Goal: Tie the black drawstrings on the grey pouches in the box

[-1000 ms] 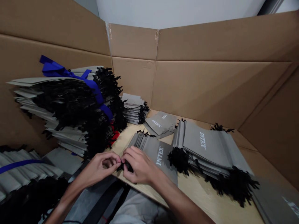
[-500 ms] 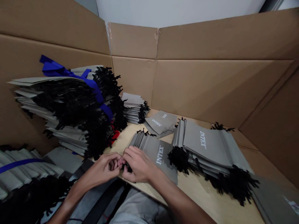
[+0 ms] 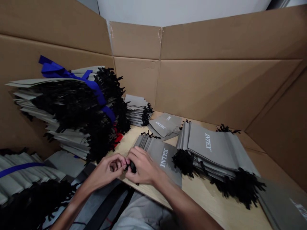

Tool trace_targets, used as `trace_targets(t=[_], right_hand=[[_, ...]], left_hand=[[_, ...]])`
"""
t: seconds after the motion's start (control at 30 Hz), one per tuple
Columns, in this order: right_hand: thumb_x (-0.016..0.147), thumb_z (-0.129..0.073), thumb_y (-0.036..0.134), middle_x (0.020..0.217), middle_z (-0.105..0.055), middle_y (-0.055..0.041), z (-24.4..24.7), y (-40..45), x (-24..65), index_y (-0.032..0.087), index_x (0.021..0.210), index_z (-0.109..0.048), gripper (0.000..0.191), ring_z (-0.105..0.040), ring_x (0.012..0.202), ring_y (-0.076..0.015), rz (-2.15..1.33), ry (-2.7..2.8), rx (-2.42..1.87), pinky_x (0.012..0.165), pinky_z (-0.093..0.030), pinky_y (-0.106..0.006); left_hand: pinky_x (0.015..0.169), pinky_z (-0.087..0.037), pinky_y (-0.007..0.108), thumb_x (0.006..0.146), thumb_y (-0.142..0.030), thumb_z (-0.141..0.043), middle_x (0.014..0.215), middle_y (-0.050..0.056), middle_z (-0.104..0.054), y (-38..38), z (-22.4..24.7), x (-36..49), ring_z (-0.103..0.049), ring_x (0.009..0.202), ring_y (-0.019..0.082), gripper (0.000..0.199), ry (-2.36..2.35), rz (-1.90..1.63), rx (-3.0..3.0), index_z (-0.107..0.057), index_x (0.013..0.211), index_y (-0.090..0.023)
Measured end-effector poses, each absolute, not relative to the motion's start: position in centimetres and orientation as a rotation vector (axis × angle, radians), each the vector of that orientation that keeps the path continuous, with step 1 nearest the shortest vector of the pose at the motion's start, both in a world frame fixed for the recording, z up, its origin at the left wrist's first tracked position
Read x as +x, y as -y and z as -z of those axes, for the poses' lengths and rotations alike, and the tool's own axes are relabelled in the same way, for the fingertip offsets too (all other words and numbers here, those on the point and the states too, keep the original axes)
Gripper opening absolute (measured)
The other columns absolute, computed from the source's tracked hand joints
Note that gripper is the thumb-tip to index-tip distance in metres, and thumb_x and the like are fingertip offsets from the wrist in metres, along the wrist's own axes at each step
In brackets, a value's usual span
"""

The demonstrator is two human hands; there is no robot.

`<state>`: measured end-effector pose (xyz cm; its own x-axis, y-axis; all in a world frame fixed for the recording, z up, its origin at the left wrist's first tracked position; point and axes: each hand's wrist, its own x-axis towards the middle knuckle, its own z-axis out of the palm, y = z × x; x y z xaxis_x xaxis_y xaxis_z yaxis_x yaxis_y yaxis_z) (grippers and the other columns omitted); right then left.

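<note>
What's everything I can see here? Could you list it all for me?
cardboard panels: several, tan, standing around the board
wooden board: one, pale, at the bottom of the scene
large stack of bags: one, grey with black cords, at left
blue strap: one, blue, across that stack
red item: one, red, at that stack's right edge
small stack of bags: one, grey, at the back
loose bags: a few, grey, printed INTEX, beside it
right stack of bags: one, grey, right of centre
front stack of bags: one, grey, just beyond the hands
strapped bundle of bags: one, grey with blue strap, lower left
black drawstring cords: a bunch, black, between the hands
left hand: one, bare, on the cords
right hand: one, bare, on the cords
</note>
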<state>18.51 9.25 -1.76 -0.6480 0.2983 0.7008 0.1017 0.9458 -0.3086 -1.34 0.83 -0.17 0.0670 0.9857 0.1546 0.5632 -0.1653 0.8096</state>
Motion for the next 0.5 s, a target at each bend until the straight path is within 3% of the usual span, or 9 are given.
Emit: trace_targets(t=[0.23, 0.5], right_hand=[[0.076, -0.062, 0.015, 0.089, -0.057, -0.0017, 1.53, -9.33, 18.68, 0.024, 0.091, -0.054, 0.019, -0.052, 0.086, -0.0207, -0.33, 2.24, -0.268, 0.077, -0.045, -0.032], [0.075, -0.064, 0.015, 0.089, -0.058, -0.002, 1.83, -9.38, 18.47, 0.024, 0.092, -0.055, 0.021, -0.053, 0.088, -0.0217, -0.327, 2.257, -0.262, 0.08, -0.047, -0.033]], left_hand=[[0.059, -0.046, 0.022, 0.092, -0.036, -0.07, 0.082, 0.002, -0.074, -0.69, -0.24, -1.57, -0.06, 0.065, 0.015, 0.02, -1.551, -0.993, 1.796, -0.08, 0.089, -0.019], [0.058, -0.041, 0.022, 0.085, -0.029, -0.068, 0.073, -0.003, -0.064, -0.79, 0.34, -1.09, -0.052, 0.062, 0.013, 0.012, -1.566, -0.984, 1.773, -0.074, 0.082, -0.019]])
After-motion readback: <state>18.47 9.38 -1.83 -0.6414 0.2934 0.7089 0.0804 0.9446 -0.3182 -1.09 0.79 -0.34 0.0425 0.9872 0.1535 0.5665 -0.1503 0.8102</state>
